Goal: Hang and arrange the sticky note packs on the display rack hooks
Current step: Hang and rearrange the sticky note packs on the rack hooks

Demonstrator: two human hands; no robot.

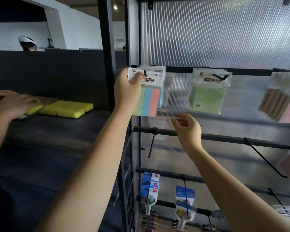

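yellow sponges (pixel 66 109) on dark counter (pixel 57 139) | blue-labelled packs (pixel 150 186) on lower hooks | another person's hand (pixel 12 104) at left

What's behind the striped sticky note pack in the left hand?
Behind the striped sticky note pack more packs hang on the same hook, edges showing at right. How many is hidden. The left hand covers its left side.

My left hand (pixel 126 88) grips the striped sticky note pack (pixel 148 91) at its left edge, the pack threaded on the leftmost black hook (pixel 145 73) of the upper rail. To its right hangs a square-pad pack (pixel 208 91), further right more packs (pixel 283 97). My right hand (pixel 187 129) hovers below, between them. Blue-carded goods (pixel 150 186) hang lower down. Left of the rack, sponges (pixel 65 108) lie on a counter.
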